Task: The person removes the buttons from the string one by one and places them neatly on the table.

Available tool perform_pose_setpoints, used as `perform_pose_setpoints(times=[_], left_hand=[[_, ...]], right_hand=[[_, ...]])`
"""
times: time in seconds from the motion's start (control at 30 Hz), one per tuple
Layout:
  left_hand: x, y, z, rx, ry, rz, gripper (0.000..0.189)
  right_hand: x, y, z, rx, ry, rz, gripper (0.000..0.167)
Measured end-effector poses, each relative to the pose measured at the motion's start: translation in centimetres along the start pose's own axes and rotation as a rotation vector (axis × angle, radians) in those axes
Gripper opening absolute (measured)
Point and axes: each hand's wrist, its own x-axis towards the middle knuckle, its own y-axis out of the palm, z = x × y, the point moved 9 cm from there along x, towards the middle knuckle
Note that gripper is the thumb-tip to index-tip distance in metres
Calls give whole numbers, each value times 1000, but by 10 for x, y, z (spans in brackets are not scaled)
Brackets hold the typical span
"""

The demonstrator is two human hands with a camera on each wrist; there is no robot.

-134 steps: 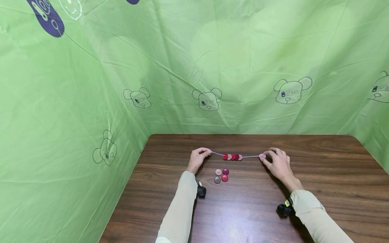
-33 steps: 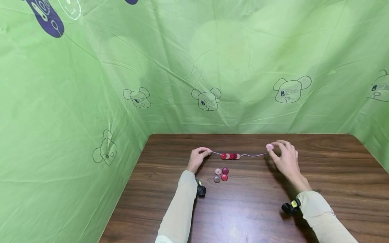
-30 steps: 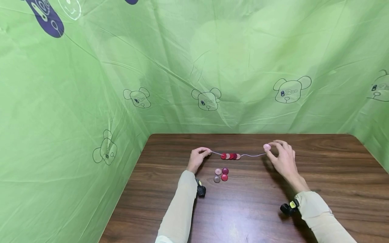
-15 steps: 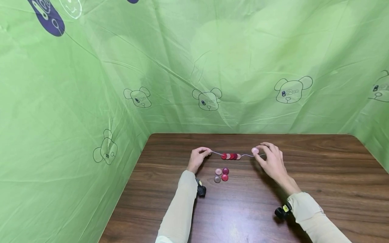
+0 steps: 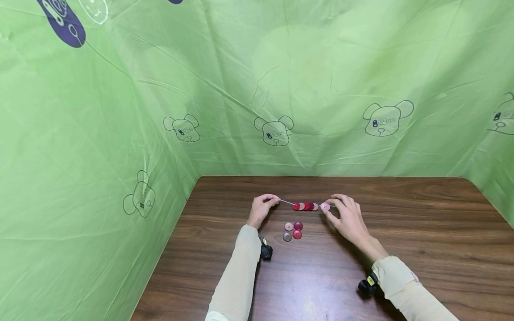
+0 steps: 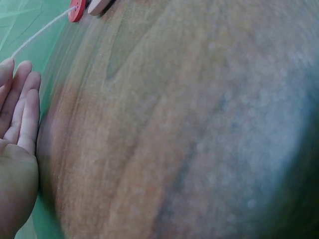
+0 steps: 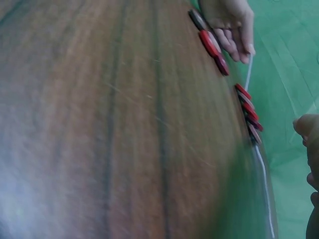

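Observation:
At the left my left hand (image 5: 263,208) pinches one end of a thin pale string (image 5: 287,202) between thumb and fingertips. A row of overlapping buttons (image 5: 307,206) in red, pink and maroon sits along the string. My right hand (image 5: 347,219) pinches a pale pink button (image 5: 325,206) just right of that row, where it overlaps the string in the head view. In the right wrist view the string (image 7: 264,179) trails from the row past the right hand (image 7: 313,154), whose held button is hidden there. The left wrist view shows a red button (image 6: 76,10) with the string through it.
In front of the row lie loose buttons on the brown wooden table (image 5: 321,267): a pink one (image 5: 289,226), a maroon one (image 5: 298,226), a grey-brown one (image 5: 287,237) and a red one (image 5: 297,234). Green cloth (image 5: 329,147) hangs behind the table.
My right hand first drew back right and up with the pink button, the string going slack, then moved left and down beside the row. My left hand has stayed in place.

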Motion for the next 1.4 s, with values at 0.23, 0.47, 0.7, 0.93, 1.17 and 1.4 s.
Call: perform_pose_setpoints(times=[0.23,0.47,0.7,0.93,1.17,1.4], left_hand=[[0,0,-1,-10,3,0,10],[1,1,0,-4,9,-2,11],[1,1,-1,-10,15,-3,11],[0,1,-1,-14,12,-12,12],[0,1,-1,2,1,-9,12],[0,1,0,14,2,-5,12]], right_hand=[[-4,10,9,2,-42,10,23],[-9,21,17,8,-71,36,23],[-13,29,24,9,-110,62,23],[-16,38,28,11,-108,128,22],[-18,44,29,-1,-103,162,21],[-20,48,31,-13,-113,191,21]])
